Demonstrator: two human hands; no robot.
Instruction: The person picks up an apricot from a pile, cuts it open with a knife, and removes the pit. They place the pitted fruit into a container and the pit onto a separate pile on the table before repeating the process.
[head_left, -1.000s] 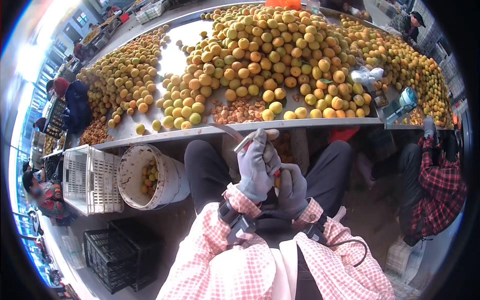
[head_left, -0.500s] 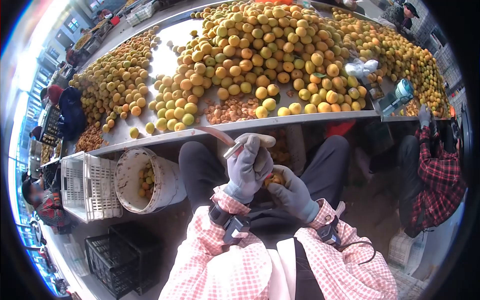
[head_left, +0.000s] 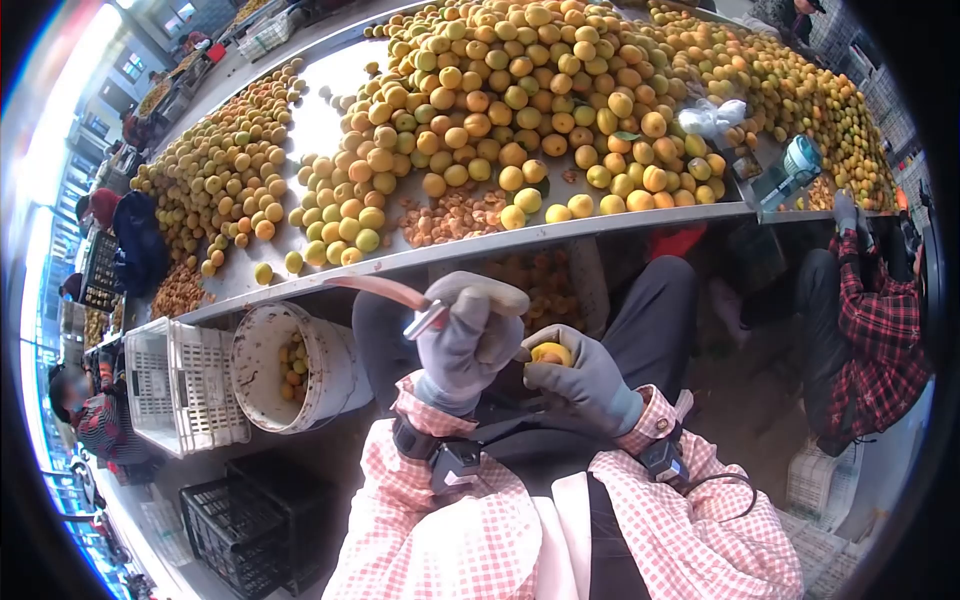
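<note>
A long metal-edged table [head_left: 600, 226] stretches across the space beyond my fingers, bearing a heap of fruit [head_left: 500, 100] straight ahead of them. Well to the left of my fingers, past my knee, stands a white bucket [head_left: 338, 365] with more fruit at its bottom. Above my lap, my gloved left hand [head_left: 465, 340] is closed in a fist, its fingers wrapped around the base of a curved knife [head_left: 385, 290]. The blade's long axis runs out leftward and slightly forward from those knuckles, its tip aimed away from my other hand. My gloved right hand [head_left: 582, 378] is the nearer to the single yellow-orange fruit [head_left: 551, 353], pinched between thumb and fingers, its rounded top showing. That fruit lies just to the right of my left fist, near but apart; I cannot make out any long axis on it.
</note>
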